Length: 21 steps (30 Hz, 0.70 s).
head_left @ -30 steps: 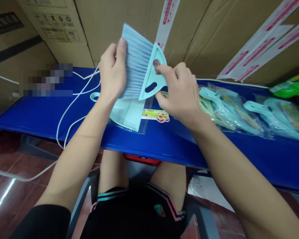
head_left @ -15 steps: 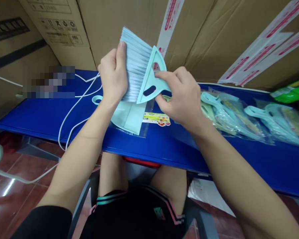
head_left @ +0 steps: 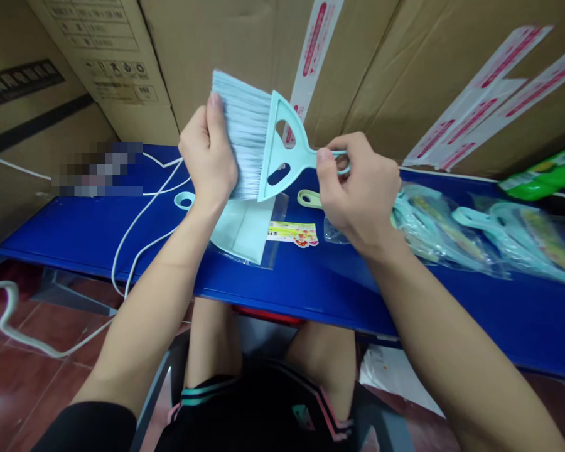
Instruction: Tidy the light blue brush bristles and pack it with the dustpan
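Left hand (head_left: 207,157) has its fingers pressed together around the brush (head_left: 277,154) bristles, steadying it, while the right hand (head_left: 360,194) pinches the handle end; dustpan (head_left: 242,229) lies on the desk (head_left: 311,301).

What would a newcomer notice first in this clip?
The pale blue hand brush stands out at centre, its bristles in the left hand and its handle in the right hand. Beyond it, bagged pale blue brushes line the right side of the bright blue table.
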Each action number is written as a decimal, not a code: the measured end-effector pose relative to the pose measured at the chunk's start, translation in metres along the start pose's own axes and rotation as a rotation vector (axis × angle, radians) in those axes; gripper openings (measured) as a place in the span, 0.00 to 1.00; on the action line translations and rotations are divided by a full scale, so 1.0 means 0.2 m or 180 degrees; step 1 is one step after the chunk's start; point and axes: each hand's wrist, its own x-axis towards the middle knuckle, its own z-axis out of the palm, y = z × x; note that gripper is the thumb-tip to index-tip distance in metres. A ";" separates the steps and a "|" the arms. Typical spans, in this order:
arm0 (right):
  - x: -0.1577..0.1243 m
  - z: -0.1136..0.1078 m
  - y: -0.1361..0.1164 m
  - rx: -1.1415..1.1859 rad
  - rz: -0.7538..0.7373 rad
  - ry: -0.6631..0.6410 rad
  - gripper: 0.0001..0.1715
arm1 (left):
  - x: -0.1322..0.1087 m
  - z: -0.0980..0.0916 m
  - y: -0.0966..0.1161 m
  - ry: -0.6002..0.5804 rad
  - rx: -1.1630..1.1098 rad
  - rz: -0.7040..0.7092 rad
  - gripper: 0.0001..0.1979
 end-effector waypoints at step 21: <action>0.06 0.02 -0.02 0.3444 0.1570 -0.1140 0.45 | -0.02 -0.02 -0.14 -0.0436 -0.0619 -0.0398 0.34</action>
